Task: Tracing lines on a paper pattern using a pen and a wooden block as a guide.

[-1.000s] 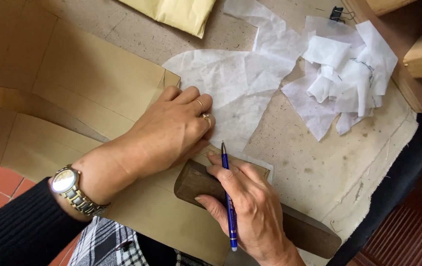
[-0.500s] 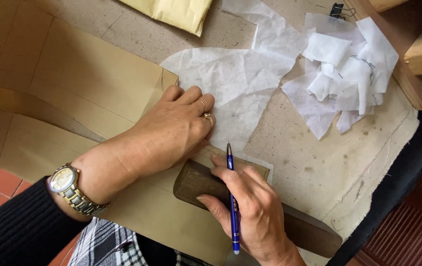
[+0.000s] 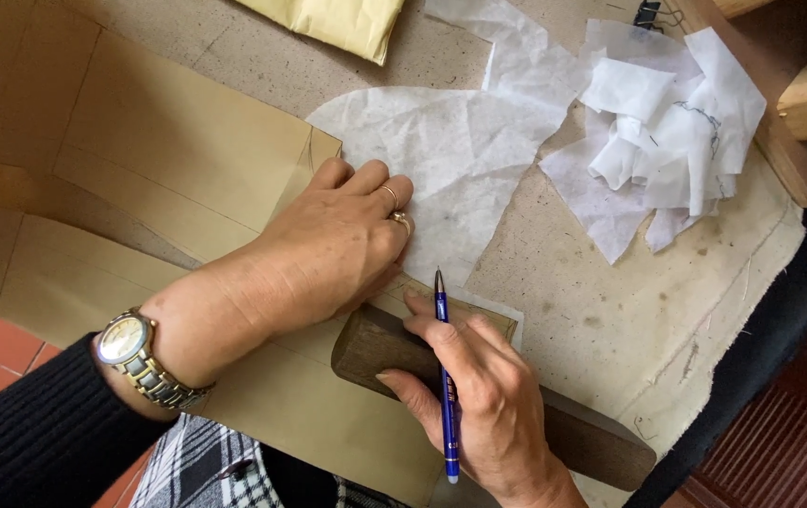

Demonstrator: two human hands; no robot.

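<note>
Both hands (image 3: pixel 328 254) at brown paper's (image 3: pixel 187 150) edge, pen (image 3: pixel 445 376) upright

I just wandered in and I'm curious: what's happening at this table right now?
A person is working with paper at a table. Their left hand presses flat on a sheet of thin white paper laid over brown paper. Their right hand holds a blue pen, its tip at the paper's edge, and rests on a dark wooden block. Crumpled white paper scraps lie nearby.
</note>
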